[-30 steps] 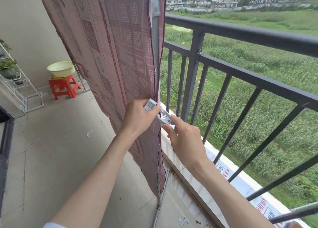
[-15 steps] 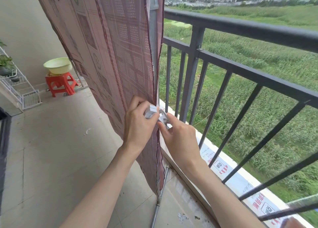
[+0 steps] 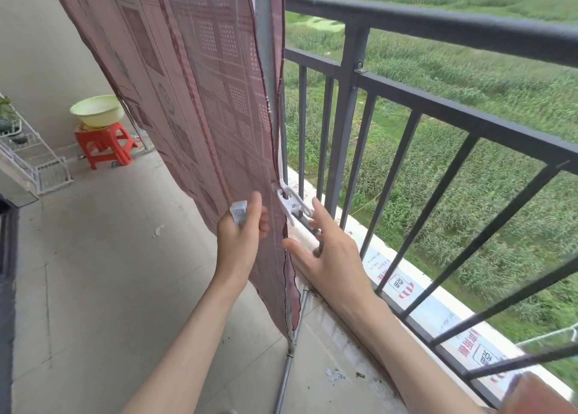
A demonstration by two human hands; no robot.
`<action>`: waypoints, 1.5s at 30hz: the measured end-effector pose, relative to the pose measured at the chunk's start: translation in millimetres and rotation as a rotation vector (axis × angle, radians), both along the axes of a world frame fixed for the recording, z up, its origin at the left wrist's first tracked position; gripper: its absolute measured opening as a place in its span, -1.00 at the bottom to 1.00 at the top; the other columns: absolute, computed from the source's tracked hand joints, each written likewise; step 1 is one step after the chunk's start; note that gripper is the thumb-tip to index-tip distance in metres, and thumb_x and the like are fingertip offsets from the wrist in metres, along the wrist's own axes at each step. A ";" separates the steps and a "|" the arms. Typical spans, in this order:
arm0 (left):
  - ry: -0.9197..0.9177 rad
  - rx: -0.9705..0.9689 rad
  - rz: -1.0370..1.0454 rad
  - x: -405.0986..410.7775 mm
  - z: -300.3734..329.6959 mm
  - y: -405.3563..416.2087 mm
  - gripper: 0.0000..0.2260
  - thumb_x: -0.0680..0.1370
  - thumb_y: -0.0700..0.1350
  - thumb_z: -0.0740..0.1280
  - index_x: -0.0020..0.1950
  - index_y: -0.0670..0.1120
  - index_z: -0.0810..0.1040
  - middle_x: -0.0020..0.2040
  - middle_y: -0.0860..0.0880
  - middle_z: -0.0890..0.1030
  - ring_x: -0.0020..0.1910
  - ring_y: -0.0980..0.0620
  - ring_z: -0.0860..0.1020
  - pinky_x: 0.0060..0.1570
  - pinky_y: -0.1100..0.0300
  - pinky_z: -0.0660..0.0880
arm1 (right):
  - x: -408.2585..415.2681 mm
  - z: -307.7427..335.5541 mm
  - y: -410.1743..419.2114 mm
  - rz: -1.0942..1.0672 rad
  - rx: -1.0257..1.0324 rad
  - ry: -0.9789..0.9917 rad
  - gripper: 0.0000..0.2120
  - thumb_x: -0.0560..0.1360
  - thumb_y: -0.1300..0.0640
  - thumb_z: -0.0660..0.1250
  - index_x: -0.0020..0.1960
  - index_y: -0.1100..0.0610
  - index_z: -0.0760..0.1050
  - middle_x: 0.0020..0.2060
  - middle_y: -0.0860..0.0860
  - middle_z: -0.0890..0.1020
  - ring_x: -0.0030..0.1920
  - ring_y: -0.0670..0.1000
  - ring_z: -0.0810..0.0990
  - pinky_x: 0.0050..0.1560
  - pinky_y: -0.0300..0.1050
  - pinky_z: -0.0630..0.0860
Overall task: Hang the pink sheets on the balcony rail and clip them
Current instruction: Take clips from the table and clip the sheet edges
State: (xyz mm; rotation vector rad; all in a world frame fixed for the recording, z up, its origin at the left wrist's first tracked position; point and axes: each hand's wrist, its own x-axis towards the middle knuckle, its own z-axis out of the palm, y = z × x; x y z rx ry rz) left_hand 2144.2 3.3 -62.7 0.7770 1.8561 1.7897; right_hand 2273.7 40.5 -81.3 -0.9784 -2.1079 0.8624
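A pink patterned sheet [image 3: 200,79] hangs down the middle of the view, draped over a grey metal pole [image 3: 264,69] of a drying rack beside the dark balcony rail [image 3: 438,28]. A white clip [image 3: 289,204] grips the sheet's right edge at hand height. My left hand [image 3: 240,235] is closed on a second white clip [image 3: 239,215], just left of the sheet's edge. My right hand [image 3: 328,251] hovers just below and right of the attached clip, fingers spread, holding nothing.
A red stool [image 3: 104,144] with a pale green basin [image 3: 97,110] stands at the far wall. A white wire rack [image 3: 37,163] with plants is at the left. The rack's pole foot [image 3: 289,360] rests on the tiled floor by the low ledge [image 3: 406,288].
Both hands were pressed together on the clip at the sheet's edge. Now the right hand has let go and opened, and the left has drawn slightly away holding another clip.
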 end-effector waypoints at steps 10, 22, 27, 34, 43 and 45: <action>-0.272 -0.413 -0.278 28.8 -91.6 -27.1 -0.75 0.55 0.15 0.18 -0.03 0.06 0.58 -0.25 0.09 0.54 -0.25 0.14 0.54 -0.36 0.40 0.46 | 12.9 -86.7 -31.4 0.112 -0.564 0.016 -0.83 0.44 0.17 0.39 0.02 0.05 0.60 -0.20 -0.18 0.66 -0.18 -0.14 0.60 -0.07 -0.17 0.50; -0.164 -0.619 -0.332 32.7 -185.3 -26.8 -0.89 0.58 -0.04 0.21 -0.03 0.01 0.51 -0.07 0.03 0.59 -0.08 0.07 0.52 -0.11 0.37 0.39 | 37.7 -174.8 -15.7 0.014 -0.705 -0.285 -0.85 0.43 0.19 0.32 -0.04 0.23 0.54 -0.16 0.15 0.62 -0.11 0.11 0.59 -0.05 -0.02 0.49; 0.112 -0.841 -0.225 15.9 -218.2 -20.7 -0.79 0.50 -0.20 0.30 0.12 -0.19 0.50 0.04 -0.18 0.60 -0.06 -0.09 0.55 0.00 0.21 0.41 | 35.5 -201.4 24.5 -0.113 -0.801 -0.295 -0.75 0.50 0.11 0.24 -0.01 0.32 0.49 -0.14 0.23 0.60 -0.13 0.19 0.56 -0.08 0.01 0.45; 0.262 -0.952 -0.226 16.9 -221.6 19.1 -0.75 0.55 -0.06 0.24 0.04 -0.23 0.54 0.05 -0.22 0.61 0.09 -0.19 0.53 0.02 0.11 0.36 | -7.9 -234.6 60.1 -0.177 -1.159 0.115 -0.89 0.46 0.15 0.12 -0.16 0.15 0.39 0.00 0.04 0.59 0.26 0.06 0.49 0.19 -0.05 0.39; 0.315 -0.973 -0.185 22.8 -220.8 32.1 -0.74 0.50 0.08 0.25 -0.06 -0.09 0.58 0.00 -0.10 0.65 0.05 -0.15 0.55 -0.05 0.12 0.42 | -26.2 -248.1 47.2 -0.169 -1.420 0.376 -0.66 0.46 0.16 0.06 0.08 0.38 0.40 0.17 0.26 0.53 0.21 0.10 0.53 0.11 -0.22 0.50; 0.354 -1.037 -0.157 23.7 -216.7 38.1 -0.58 0.50 0.20 0.16 -0.09 -0.13 0.59 -0.04 -0.15 0.65 0.02 -0.20 0.54 -0.06 0.09 0.43 | -28.3 -248.4 47.8 -0.145 -1.411 0.359 -0.72 0.40 0.11 0.10 0.02 0.25 0.39 0.10 0.29 0.53 0.25 0.15 0.50 0.26 -0.04 0.43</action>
